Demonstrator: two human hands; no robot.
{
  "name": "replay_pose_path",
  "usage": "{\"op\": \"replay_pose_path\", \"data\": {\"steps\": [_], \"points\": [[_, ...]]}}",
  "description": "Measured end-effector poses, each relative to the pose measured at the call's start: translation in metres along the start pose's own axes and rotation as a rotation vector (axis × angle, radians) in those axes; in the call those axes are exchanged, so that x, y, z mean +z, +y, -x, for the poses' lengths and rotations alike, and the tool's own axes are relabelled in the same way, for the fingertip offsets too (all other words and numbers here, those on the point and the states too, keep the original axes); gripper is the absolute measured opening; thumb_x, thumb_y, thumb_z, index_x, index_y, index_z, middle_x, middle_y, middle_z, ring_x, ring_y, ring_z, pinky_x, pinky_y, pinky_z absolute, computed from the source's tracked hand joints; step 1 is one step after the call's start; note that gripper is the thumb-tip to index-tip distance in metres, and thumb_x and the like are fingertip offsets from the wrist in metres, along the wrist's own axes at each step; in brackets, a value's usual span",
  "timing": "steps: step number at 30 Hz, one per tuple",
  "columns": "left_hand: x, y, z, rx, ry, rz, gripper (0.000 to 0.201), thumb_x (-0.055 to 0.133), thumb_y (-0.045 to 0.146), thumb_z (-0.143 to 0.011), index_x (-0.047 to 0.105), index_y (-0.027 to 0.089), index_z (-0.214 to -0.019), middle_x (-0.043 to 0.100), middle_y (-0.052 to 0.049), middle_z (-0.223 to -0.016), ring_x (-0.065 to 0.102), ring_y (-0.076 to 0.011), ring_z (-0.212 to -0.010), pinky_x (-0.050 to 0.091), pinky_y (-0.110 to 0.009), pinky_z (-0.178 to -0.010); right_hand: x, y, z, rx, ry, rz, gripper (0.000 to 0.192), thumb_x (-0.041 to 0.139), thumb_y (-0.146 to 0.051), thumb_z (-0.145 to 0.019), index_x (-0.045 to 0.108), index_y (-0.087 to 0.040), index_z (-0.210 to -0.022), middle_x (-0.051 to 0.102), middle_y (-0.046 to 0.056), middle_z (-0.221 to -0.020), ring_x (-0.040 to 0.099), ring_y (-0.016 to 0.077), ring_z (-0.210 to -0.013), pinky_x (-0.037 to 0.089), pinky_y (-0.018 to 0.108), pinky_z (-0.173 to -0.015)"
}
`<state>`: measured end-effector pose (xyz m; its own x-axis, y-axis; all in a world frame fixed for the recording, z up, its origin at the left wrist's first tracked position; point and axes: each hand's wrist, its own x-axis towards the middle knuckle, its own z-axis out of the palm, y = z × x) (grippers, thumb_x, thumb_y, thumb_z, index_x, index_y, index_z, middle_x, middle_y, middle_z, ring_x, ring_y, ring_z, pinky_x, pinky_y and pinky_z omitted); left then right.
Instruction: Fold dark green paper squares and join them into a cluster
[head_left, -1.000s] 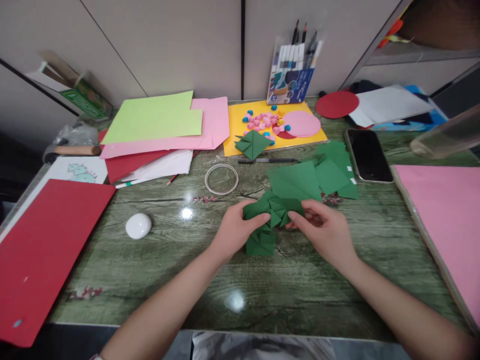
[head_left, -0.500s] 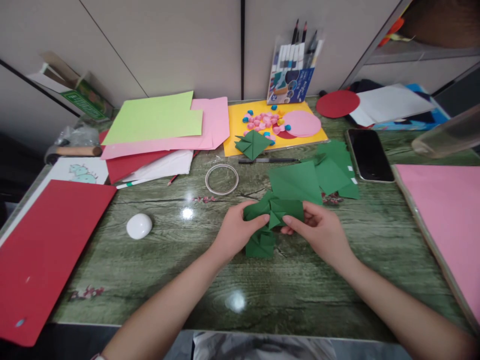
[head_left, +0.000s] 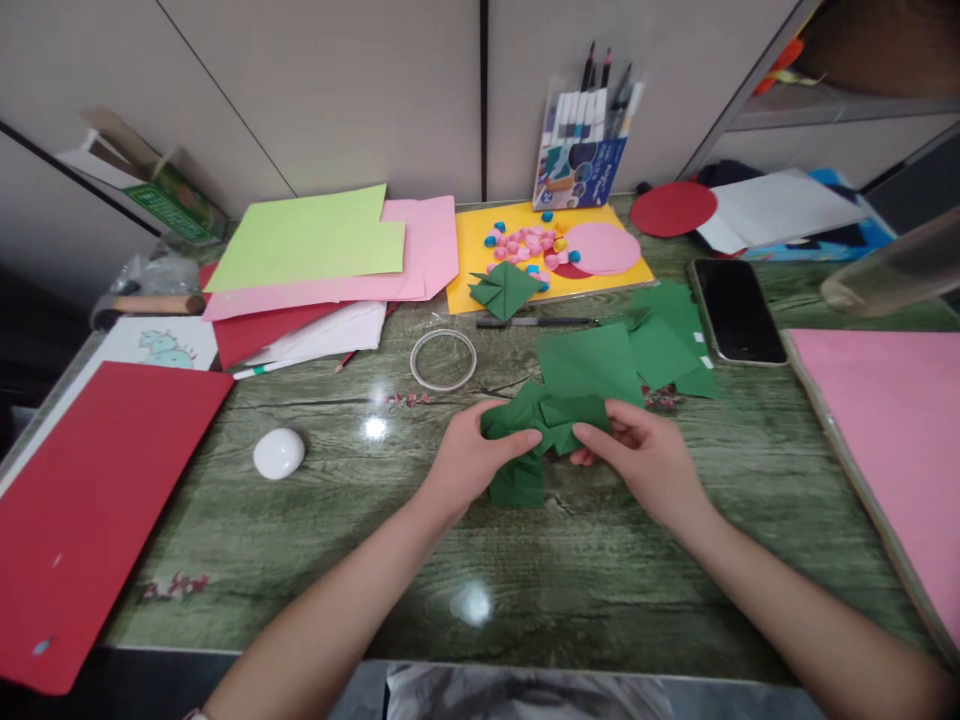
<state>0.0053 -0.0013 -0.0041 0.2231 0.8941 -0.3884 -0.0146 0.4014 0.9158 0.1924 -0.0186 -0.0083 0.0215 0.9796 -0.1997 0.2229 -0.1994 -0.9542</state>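
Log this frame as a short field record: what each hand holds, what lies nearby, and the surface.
left hand: pinching the left side of the folded green paper piece
right hand: pinching the right side of the same piece
behind the hands: flat green paper squares, tape ring, black pen
left of the hands: white oval object, red sheet
right: phone, pink sheet
surface: green wood-grain table

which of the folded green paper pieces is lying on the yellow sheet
The small folded green piece at the front edge of the yellow sheet, untouched. The other folded piece is held by the left hand and right hand.
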Motion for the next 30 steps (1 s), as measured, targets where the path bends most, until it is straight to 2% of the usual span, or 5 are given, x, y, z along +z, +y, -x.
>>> {"op": "replay_pose_path", "data": {"steps": [5, 11, 17, 24, 30], "points": [[-0.0003, 0.0023, -0.0004, -0.005, 0.046, 0.022, 0.027, 0.074, 0.032, -0.062, 0.062, 0.016, -0.08, 0.063, -0.003, -0.077, 0.056, -0.0154, -0.07, 0.044, -0.027, -0.067, -0.0037, 0.0052, -0.0017, 0.054, -0.054, -0.169, 0.028, 0.066, -0.04, -0.072, 0.048, -0.021, -0.063, 0.057, -0.005, -0.054, 0.063, 0.0159, -0.053, 0.046, 0.025, -0.049], [0.0002, -0.0002, 0.0002, 0.028, 0.063, -0.001, 0.027, 0.074, 0.034, -0.062, 0.063, 0.016, -0.079, 0.064, -0.003, -0.076, 0.057, -0.016, -0.069, 0.044, -0.028, -0.067, -0.0012, -0.0033, 0.0006, 0.048, -0.032, -0.085, 0.034, 0.068, -0.04, -0.07, 0.043, -0.021, -0.056, 0.06, -0.003, -0.05, 0.064, 0.016, -0.052, 0.048, 0.025, -0.048], [-0.001, -0.0031, -0.0004, 0.041, 0.101, -0.044, 0.027, 0.073, 0.036, -0.063, 0.063, 0.017, -0.081, 0.065, -0.004, -0.078, 0.058, -0.0178, -0.071, 0.045, -0.029, -0.066, -0.0015, -0.0033, 0.0011, 0.058, -0.054, -0.068, 0.029, 0.064, -0.041, -0.073, 0.047, -0.022, -0.06, 0.063, -0.002, -0.053, 0.064, 0.0166, -0.053, 0.051, 0.027, -0.05], [-0.0005, -0.0021, -0.001, 0.034, 0.1, -0.032, 0.027, 0.073, 0.035, -0.063, 0.063, 0.018, -0.08, 0.065, -0.003, -0.078, 0.058, -0.0173, -0.07, 0.045, -0.029, -0.066, -0.0016, -0.0023, 0.0022, 0.051, -0.032, -0.087, 0.037, 0.066, -0.04, -0.072, 0.037, -0.023, -0.057, 0.059, -0.004, -0.05, 0.065, 0.0174, -0.053, 0.049, 0.026, -0.048], [0.0015, 0.002, 0.0008, -0.021, 0.068, 0.144, 0.026, 0.073, 0.033, -0.064, 0.063, 0.016, -0.082, 0.065, -0.003, -0.079, 0.058, -0.0162, -0.073, 0.044, -0.028, -0.069, -0.0018, -0.0013, 0.0007, 0.029, 0.064, -0.113, 0.043, 0.068, -0.041, -0.07, 0.031, -0.023, -0.056, 0.054, -0.006, -0.046, 0.065, 0.0192, -0.051, 0.05, 0.028, -0.048]]}}
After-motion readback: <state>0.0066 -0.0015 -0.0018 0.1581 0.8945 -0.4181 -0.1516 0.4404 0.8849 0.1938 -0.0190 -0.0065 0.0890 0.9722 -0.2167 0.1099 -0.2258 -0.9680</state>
